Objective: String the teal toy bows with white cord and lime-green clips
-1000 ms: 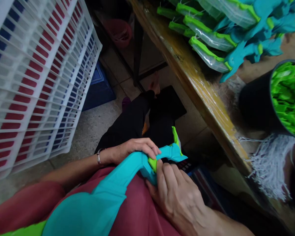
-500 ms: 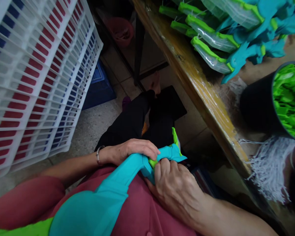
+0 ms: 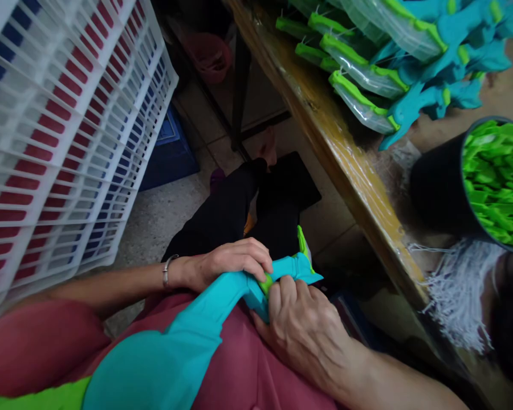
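Note:
Across my lap lies a long teal plastic piece (image 3: pixel 216 310), broad and rounded near my body and narrower toward its far end. My left hand (image 3: pixel 233 262), with a bracelet at the wrist, is wrapped over its narrow part from above. Just past those fingertips a small bright green part (image 3: pixel 265 283) sits at the teal piece's side. Curled round the same stretch, my right hand (image 3: pixel 301 322) presses beside the green part; its fingertips are hidden. Another green strip sticks up from the far end.
A white slatted plastic crate (image 3: pixel 68 136) stands at left, a blue crate (image 3: pixel 171 154) beyond it. On the wooden table (image 3: pixel 346 165) at right, similar teal-and-green pieces (image 3: pixel 410 102) lie stacked. A black bucket (image 3: pixel 438 188) holds green parts; white strings (image 3: pixel 464 296) hang at the table edge.
The left hand's fingers have drawn slightly back, showing more of the small green part. My view has shifted a little; the right hand keeps its grip.

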Tool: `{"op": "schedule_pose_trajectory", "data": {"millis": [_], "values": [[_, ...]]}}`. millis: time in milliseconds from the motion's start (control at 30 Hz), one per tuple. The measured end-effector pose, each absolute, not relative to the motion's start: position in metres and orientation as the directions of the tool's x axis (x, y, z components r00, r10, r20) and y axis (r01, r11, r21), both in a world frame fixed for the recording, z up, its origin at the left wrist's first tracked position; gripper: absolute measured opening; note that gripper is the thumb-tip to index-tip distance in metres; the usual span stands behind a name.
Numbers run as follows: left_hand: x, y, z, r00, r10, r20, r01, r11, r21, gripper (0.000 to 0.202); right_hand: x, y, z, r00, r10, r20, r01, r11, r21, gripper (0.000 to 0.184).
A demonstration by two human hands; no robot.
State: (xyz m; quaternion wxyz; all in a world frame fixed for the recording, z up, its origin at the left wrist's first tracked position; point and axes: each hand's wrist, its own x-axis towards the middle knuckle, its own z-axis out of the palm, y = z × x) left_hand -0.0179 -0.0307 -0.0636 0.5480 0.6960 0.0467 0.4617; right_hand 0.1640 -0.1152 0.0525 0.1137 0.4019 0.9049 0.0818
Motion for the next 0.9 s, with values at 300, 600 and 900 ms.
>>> {"op": "schedule_pose_trajectory", "data": {"millis": [300, 600, 900], "values": [[-0.017, -0.02, -0.037, 0.64, 0.464, 0.613, -0.43, -0.445, 0.786, 0.024, 0.175, -0.111, 0.061, -0.698, 0.708, -0.104, 0.68, 0.702, 0.211, 0.037], [-0.024, -0.01, -0.033, 0.731, 0.371, 0.572, -0.407, -0.436, 0.803, 0.023, 0.171, -0.111, 0.053, -0.633, 0.774, -0.02, 0.771, 0.633, 0.073, 0.044], [-0.047, -0.021, -0.029, 0.604, 0.665, 0.44, -0.351, -0.274, 0.895, 0.021, 0.18, -0.1, 0.057, -0.54, 0.841, 0.038, 0.639, 0.44, -0.631, 0.047]]}}
